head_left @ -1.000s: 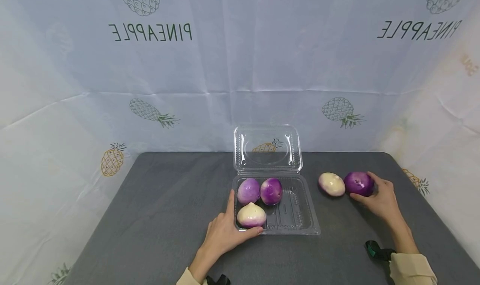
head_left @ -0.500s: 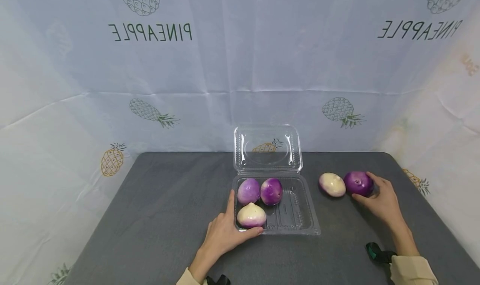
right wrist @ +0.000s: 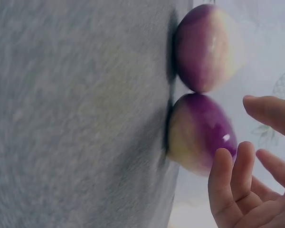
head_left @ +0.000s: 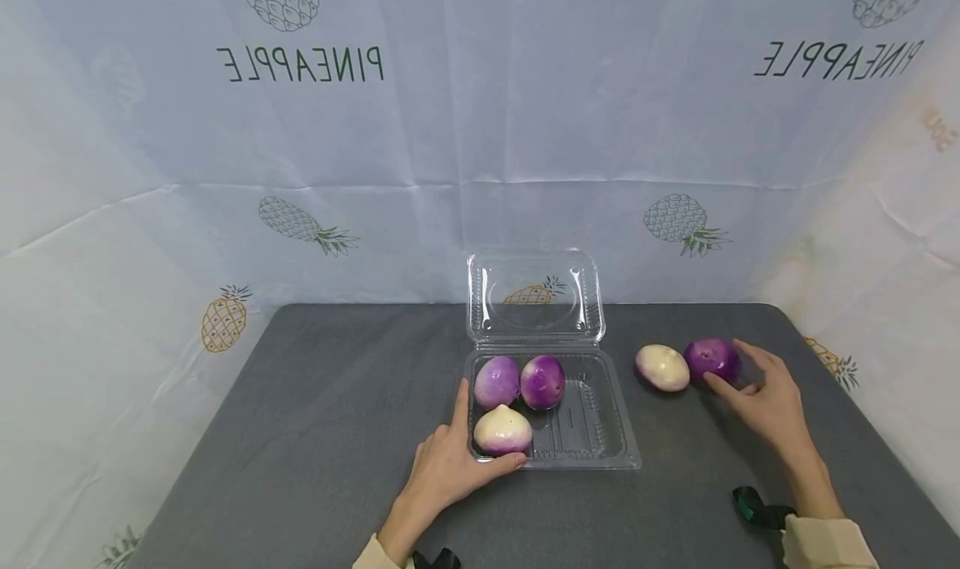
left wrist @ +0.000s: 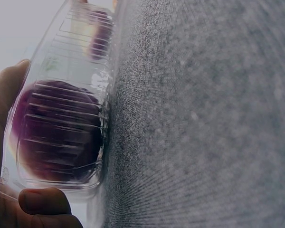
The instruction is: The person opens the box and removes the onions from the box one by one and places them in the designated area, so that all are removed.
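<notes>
A clear plastic clamshell box (head_left: 577, 411) stands with its lid up on the table. It contains a pale purple turnip (head_left: 497, 383), a darker purple turnip (head_left: 543, 382) and a cream turnip (head_left: 502, 431) with its tip up. At the box's front left corner rests my left hand (head_left: 452, 466), index finger straight along the left side and thumb along the front rim. Farther right, a cream turnip (head_left: 663, 367) touches a purple turnip (head_left: 709, 359). My right hand (head_left: 768, 398) is beside the purple one, fingers loosely spread; in the right wrist view the fingertips (right wrist: 222, 159) overlap its edge.
The grey table (head_left: 337, 411) ends at a hanging cloth (head_left: 420, 136) printed with pineapples. The raised lid (head_left: 536, 298) stands at the back of the box, near the cloth. Black straps (head_left: 761, 509) sit at the wrists.
The purple turnip at the right has shifted slightly left and away from me. My right hand's fingers are spread wider around it. The left hand and box stay still.
</notes>
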